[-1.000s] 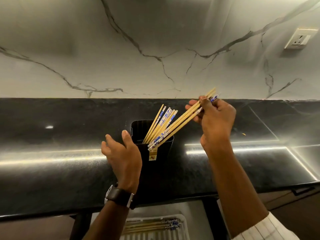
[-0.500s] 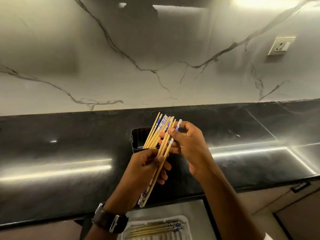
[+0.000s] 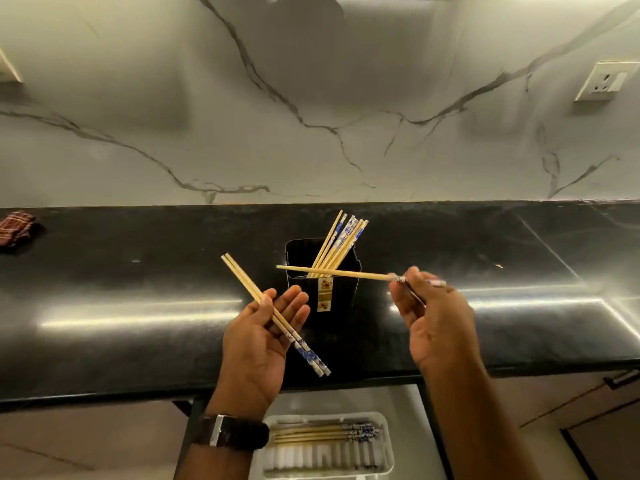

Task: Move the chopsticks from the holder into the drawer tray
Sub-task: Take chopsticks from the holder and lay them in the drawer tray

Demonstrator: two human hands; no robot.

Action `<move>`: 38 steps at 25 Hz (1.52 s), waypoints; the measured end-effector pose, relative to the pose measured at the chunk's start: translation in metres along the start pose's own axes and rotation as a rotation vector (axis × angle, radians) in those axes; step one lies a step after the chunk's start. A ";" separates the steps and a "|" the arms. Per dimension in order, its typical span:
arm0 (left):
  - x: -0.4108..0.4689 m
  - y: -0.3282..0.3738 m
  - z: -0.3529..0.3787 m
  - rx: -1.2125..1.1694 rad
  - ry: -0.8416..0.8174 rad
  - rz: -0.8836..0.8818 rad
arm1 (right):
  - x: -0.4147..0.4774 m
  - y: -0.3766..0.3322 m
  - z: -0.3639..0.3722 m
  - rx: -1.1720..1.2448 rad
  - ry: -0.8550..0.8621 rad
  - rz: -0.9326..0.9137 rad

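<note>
A black holder (image 3: 349,306) stands on the dark counter with several bamboo chopsticks (image 3: 341,242) leaning in it, blue-patterned ends up. My left hand (image 3: 263,337), palm up in front of the holder's left side, grips two chopsticks (image 3: 266,306) that slant up to the left. To the right of the holder, my right hand (image 3: 433,317) pinches a chopstick (image 3: 337,273) by its patterned end; it lies level across the front of the holder. Below the counter edge, a white drawer tray (image 3: 386,455) holds several chopsticks (image 3: 322,433) laid lengthwise.
The black counter (image 3: 138,306) runs the full width under a marble wall. A red checked cloth (image 3: 15,230) lies at its far left. A wall socket (image 3: 606,81) sits high on the right. A cabinet handle (image 3: 621,377) shows below the counter at right.
The bundle lifted from the holder was brought in front of it and split: two chopsticks now rest in my left hand, and my right hand has swung right with the rest held level.
</note>
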State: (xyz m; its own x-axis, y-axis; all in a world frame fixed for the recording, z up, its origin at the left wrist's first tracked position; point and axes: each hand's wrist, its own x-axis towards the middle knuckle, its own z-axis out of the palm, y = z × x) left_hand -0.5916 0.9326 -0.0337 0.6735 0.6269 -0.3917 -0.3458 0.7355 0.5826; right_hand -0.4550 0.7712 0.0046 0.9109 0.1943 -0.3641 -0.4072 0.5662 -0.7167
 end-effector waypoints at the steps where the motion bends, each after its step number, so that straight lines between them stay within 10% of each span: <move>1: 0.000 -0.003 0.000 -0.035 0.043 0.022 | -0.007 0.011 -0.006 0.031 0.016 0.034; 21: -0.021 -0.073 -0.066 0.021 0.355 0.151 | -0.058 0.100 -0.082 -0.326 0.105 0.626; 38: -0.004 -0.152 -0.124 0.025 0.935 -0.304 | 0.014 0.204 -0.148 -0.367 0.593 0.724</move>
State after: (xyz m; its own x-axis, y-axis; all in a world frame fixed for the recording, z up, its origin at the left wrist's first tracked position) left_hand -0.6225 0.8499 -0.2090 -0.0601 0.3701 -0.9271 -0.2222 0.9005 0.3739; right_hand -0.5354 0.7710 -0.2343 0.2958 -0.0926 -0.9507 -0.9364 0.1684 -0.3078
